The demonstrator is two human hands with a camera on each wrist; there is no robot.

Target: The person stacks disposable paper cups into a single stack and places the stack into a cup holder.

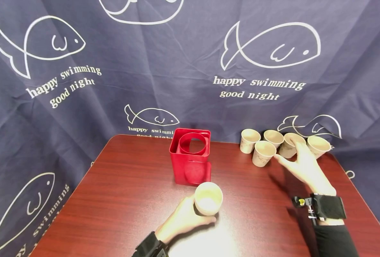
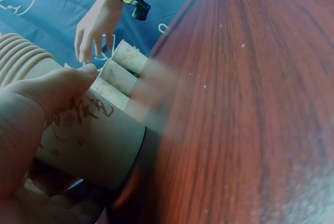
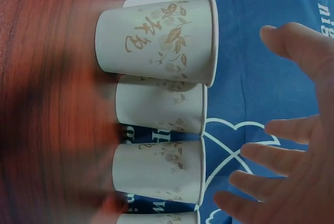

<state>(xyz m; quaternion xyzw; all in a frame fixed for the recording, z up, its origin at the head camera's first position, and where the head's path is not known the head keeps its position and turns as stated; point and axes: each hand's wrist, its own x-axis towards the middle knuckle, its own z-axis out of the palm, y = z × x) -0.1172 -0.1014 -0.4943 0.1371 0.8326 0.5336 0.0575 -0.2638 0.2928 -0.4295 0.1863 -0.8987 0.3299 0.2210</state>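
Dark red wood-grain worktop (image 1: 122, 200), navy fish-print cloth (image 1: 151, 71) draped right behind. Left hand (image 1: 180, 221) wrapped around a paper cup stack (image 1: 208, 198) just in front of the red holder (image 1: 191, 157). Right hand (image 1: 305, 166), fingers (image 3: 292, 130) spread and holding nothing, hovering at the loose cups (image 1: 264, 152) right of that holder.

Holder (image 1: 190, 157) is standing mid-table (image 1: 119, 185), toward the far edge. Stack of cups (image 1: 208, 198) is sitting just in front of the holder, nearer the person, with the left hand (image 1: 180, 221) wrapping it from the near side. Five loose cups (image 1: 275, 142) are clustering at the far right corner, well apart from the holder. Right hand (image 1: 304, 166) is hovering over that cluster from the near side. Cloth (image 1: 177, 71) is hanging behind the table.
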